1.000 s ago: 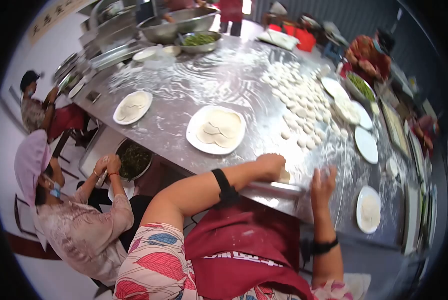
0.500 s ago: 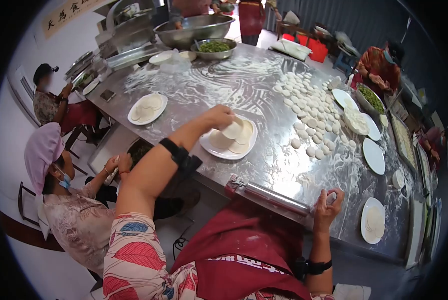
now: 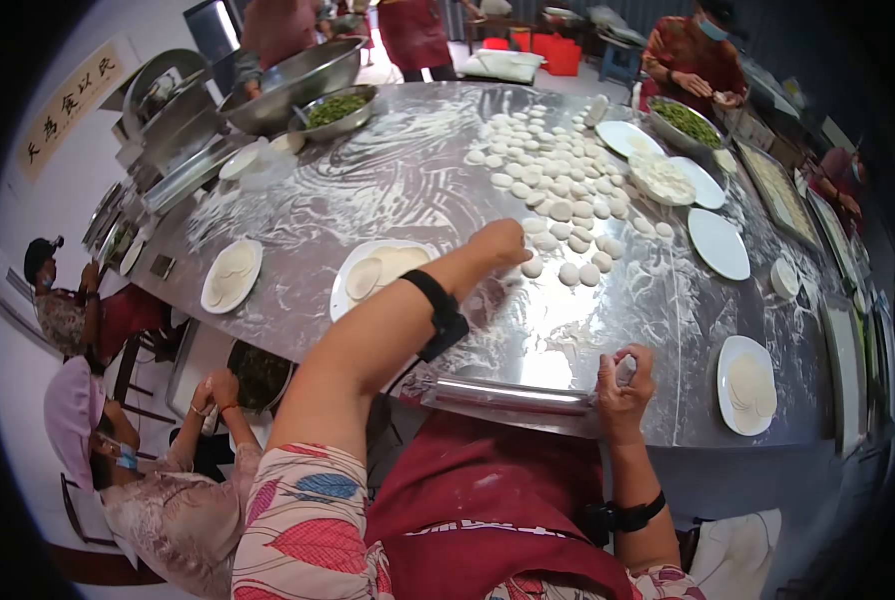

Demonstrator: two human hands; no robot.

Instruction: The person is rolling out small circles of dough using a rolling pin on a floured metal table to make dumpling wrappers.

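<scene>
My left hand (image 3: 498,245) reaches across the table to the near edge of many small floured dough discs (image 3: 560,211). Its fingers curl down beside one dough disc (image 3: 533,267); whether they grip one is hidden. Below my left forearm, a white plate (image 3: 340,300) carries flat round dough wrappers (image 3: 398,262). My right hand (image 3: 625,390) is at the right end of a metal roller (image 3: 513,395) along the table's front edge. Its thumb and fingers are bent together in a ring, and I cannot make out anything in them.
Plates of wrappers stand at left (image 3: 211,296) and right (image 3: 730,418). Bowls of chopped green filling (image 3: 340,108) (image 3: 686,124) and a bowl of flour (image 3: 662,180) stand farther back. A person in a purple cap (image 3: 73,425) sits close on my left; other people surround the table.
My left hand has left the plate, where it was at a wrapper, and moved right to the dough discs. My right hand stays by the roller's end. The camera view has shifted.
</scene>
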